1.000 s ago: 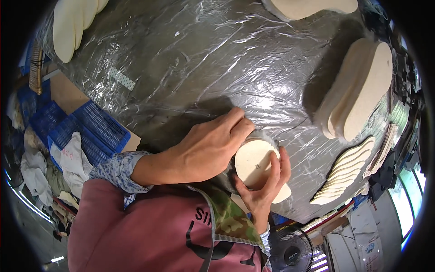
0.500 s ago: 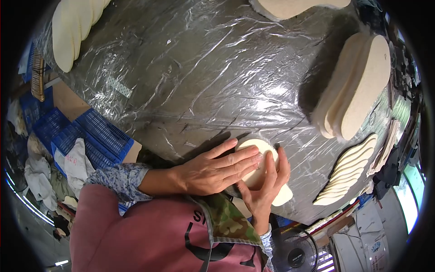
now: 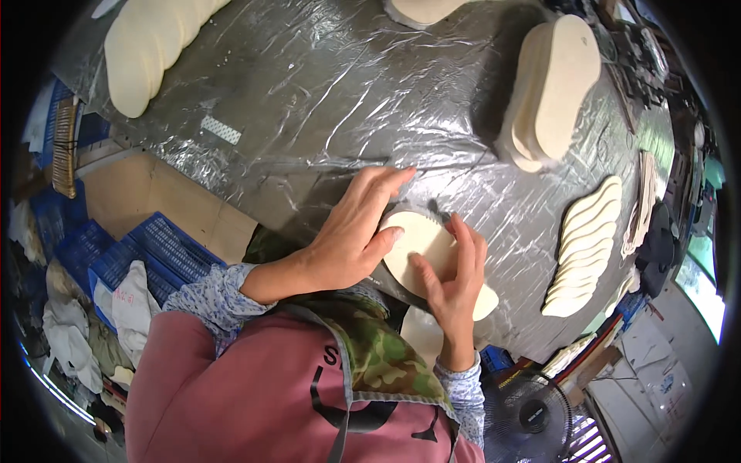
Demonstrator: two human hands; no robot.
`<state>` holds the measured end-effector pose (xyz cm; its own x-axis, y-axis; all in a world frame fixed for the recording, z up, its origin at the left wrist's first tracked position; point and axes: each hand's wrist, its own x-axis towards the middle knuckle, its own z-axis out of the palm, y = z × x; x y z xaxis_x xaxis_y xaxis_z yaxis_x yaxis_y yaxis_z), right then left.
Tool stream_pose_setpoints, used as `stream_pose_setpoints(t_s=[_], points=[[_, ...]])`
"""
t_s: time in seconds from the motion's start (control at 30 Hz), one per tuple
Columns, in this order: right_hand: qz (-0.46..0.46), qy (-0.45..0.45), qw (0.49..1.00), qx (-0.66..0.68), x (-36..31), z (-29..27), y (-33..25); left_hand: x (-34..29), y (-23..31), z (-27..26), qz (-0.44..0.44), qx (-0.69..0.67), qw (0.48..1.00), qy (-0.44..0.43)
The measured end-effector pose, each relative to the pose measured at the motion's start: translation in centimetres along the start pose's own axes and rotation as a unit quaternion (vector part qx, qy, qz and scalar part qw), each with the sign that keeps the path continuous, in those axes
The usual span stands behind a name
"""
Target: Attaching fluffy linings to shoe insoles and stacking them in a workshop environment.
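cream insole sits at your edge of the table: your right hand holds it, your left hand is half-spread, thumb at its rim. grip lightly so it won't bend.

The left forearm, cuffed in loose blue-and-white patterned cloth, reaches up and rightward. The bare left hand is turned back upward, its fingers close together and bent at the knuckles, the thumb stretched rightward, well apart from them. The right wrist rises almost upright from a matching cuff; the bare right hand angles its thumb up and left, fingers bent, a gap between.
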<state>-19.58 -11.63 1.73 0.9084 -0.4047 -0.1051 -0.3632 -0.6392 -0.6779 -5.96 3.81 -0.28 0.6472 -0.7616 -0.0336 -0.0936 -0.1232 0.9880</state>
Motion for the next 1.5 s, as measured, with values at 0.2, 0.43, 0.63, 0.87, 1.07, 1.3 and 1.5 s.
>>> stream_pose_setpoints(t_s=[0.2,0.43,0.63,0.87,1.07,1.3,1.5], points=[[0.090,-0.041,0.989,0.108,0.4,-1.2,-0.3,-3.5,0.4,1.0,-0.038,-0.020,0.999,0.028],[-0.009,-0.049,0.953,0.299,-0.3,-3.7,-2.5,-4.4,2.3,1.0,-0.015,-0.175,0.984,-0.040],[-0.076,-0.023,0.954,0.289,-1.0,-4.5,-3.4,-4.3,3.5,1.0,0.049,-0.149,0.987,-0.036],[-0.027,0.004,0.999,0.031,-1.6,-5.4,-3.6,-4.0,4.7,0.0,0.038,-0.257,0.963,0.074],[0.075,-0.110,0.984,0.118,-3.2,-4.4,2.3,0.4,-1.1,-4.2,-0.101,-0.415,0.879,0.210],[0.020,0.065,0.937,0.344,-4.2,-3.7,1.8,-0.1,-2.6,-5.9,-0.076,-0.421,0.890,0.159],[0.014,0.082,0.835,0.544,-5.0,-3.6,1.7,-1.2,-1.4,-6.6,-0.034,-0.447,0.890,0.084]])
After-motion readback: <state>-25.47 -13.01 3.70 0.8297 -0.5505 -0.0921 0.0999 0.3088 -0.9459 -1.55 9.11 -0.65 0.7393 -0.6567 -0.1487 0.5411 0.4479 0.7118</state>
